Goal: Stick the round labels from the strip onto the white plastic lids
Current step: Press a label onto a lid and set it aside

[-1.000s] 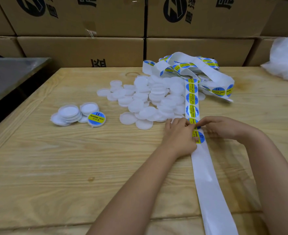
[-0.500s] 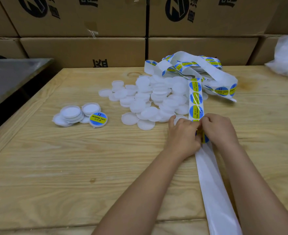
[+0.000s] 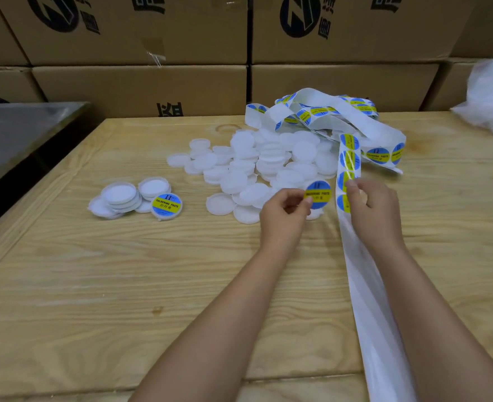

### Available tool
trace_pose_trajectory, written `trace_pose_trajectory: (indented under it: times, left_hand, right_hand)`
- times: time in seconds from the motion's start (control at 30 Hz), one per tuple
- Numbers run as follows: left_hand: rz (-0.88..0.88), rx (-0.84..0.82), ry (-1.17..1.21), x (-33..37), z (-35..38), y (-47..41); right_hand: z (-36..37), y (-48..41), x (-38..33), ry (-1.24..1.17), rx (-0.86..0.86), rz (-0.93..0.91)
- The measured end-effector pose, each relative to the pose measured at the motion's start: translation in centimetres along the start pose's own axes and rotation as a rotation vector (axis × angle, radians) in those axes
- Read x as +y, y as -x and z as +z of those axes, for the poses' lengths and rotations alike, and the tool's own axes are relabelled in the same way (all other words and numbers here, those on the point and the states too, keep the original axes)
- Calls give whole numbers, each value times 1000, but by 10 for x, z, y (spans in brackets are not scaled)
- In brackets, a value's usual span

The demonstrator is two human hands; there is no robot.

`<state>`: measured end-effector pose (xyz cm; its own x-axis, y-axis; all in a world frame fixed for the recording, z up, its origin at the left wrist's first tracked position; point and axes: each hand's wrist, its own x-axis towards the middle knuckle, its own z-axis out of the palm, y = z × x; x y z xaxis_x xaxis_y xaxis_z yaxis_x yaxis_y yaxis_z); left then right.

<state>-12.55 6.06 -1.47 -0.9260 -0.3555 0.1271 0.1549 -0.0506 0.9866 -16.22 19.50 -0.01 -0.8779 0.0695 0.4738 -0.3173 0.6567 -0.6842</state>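
My left hand [image 3: 283,211] pinches a round blue-and-yellow label [image 3: 318,195] by its edge, peeled free and held above the table. My right hand [image 3: 374,208] grips the white backing strip [image 3: 348,161], which carries more round labels and runs from a tangled heap [image 3: 323,114] at the back down past my right arm to the table's front edge. A loose pile of white plastic lids [image 3: 262,166] lies just beyond my hands. To the left sits a small group of lids [image 3: 120,195], one of them a labelled lid [image 3: 166,205].
The wooden table [image 3: 94,285] has a seam near its front edge. Stacked cardboard boxes [image 3: 140,88] form a wall behind it. A metal surface [image 3: 13,134] stands at the left. A white plastic bag [image 3: 492,97] rests at the back right.
My left hand has peeled one label off the strip and lifted it to the left. My right hand has kept hold of the strip and lifted it slightly.
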Motion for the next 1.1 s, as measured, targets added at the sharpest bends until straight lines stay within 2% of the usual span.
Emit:
trace_pose_trajectory:
  times: [0.1,0.2,0.4,0.57,0.67,0.8,0.93,1.03,1.1]
  left_hand:
    - [-22,21,79,1,-4,-3]
    - [-23,17,62,-1,-5,-6]
    - [-27,32,-16,-2,-6,-6]
    - [-55,-40,54,-1,-3,-5]
    - [-62,-37,35,-4,-3,-5]
    - [56,-42,-244,-6,3,-1]
    - [283,-122,-730,-11,1,1]
    - [308,-196,-1083,-16,2,2]
    - [328,-214,-1167,-17,4,3]
  right_hand:
    - [4,3,-8,-299,-147,160]
    - [7,5,-6,-414,-175,216]
    - [7,1,-5,-455,-114,273]
    - [10,4,-7,-516,-200,279]
    - [11,4,-8,-545,-161,299]
    - [11,2,-5,-518,-37,330]
    - [5,-1,-2,-525,90,347]
    - [6,0,-2,-523,29,348]
    - [9,2,-3,-466,-45,356]
